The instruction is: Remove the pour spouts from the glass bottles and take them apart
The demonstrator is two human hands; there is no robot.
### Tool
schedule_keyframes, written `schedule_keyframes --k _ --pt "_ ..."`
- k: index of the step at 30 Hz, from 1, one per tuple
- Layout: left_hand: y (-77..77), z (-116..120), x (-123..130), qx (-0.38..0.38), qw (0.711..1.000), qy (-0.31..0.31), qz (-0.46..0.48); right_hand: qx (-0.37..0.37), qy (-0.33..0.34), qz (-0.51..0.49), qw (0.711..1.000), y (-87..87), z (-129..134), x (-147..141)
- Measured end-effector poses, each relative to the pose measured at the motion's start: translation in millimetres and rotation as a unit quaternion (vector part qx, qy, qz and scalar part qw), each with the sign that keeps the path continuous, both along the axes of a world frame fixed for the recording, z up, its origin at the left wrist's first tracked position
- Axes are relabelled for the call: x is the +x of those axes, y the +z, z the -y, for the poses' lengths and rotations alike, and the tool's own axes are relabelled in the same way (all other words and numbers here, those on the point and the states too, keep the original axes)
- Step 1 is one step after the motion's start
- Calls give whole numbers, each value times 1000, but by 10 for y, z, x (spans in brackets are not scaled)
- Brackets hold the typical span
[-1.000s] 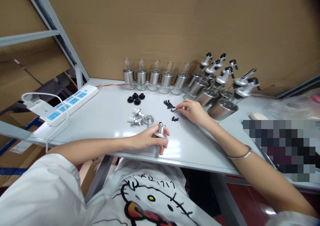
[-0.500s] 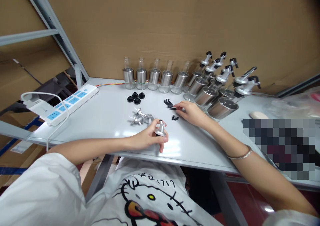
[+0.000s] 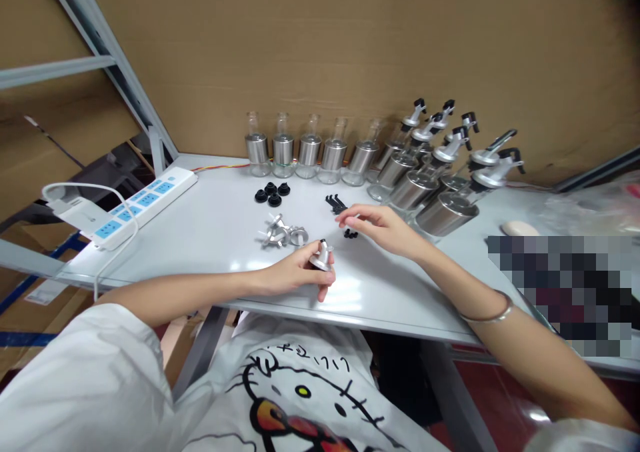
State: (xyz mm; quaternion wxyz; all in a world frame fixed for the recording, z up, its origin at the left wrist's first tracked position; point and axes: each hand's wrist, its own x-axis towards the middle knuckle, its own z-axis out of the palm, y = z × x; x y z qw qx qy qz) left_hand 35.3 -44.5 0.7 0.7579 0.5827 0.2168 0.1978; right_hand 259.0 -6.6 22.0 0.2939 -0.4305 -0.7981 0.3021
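Person at the pale grey, glossy tabletop (image 3: 210, 232), both forearms entering from the near side. Left forearm lies low along the near edge, running in from the left; left hand (image 3: 311, 275) is turned with its fingers curled around a silver metal pourer top with a black tip (image 3: 321, 257), in a narrow grasp between thumb and fingers. Pourer top is near the near edge, about mid-table; its long axis stands close to upright with a slight lean to the right, black tip uppermost, wide round flange below. Right forearm, with a silver bangle (image 3: 487, 312) on it, slants from the near right toward the middle; right hand (image 3: 377, 227) is palm down, fingers reaching left, thumb close beneath the forefinger. Fingertips are narrowly spaced; cannot tell whether anything is pinched there. Nearest to them: thin black hooked levers (image 3: 334, 203), just beyond, and small black plastic pieces (image 3: 351, 234), on the near side. Left of these lies a cluster of silver metal spout parts (image 3: 280, 233); farther off, four round black rubber stoppers (image 3: 273, 194). Along the far side, five open glass bottles with steel sleeves (image 3: 309, 151) stand in a row; to their right, a group of similar bottles with pourers fitted (image 3: 445, 213). White power strip with blue sockets (image 3: 150, 202) at far left.
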Motion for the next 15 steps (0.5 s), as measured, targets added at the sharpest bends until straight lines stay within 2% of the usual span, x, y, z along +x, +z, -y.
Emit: schedule_keyframes --k 4,8,12,15 --pt "-11 -7 -7 3 1000 -5 -17 -131 96 -111 980 35 201 -194" --pt "-28 -6 -6 2 1000 -14 5 -224 120 -192 948 -12 258 -278" --pt "-80 -30 0 -46 996 -25 68 -252 139 -208 935 -12 237 -258" --pt "-101 -45 0 -65 995 -22 75 -248 155 -200 935 1 234 -240"
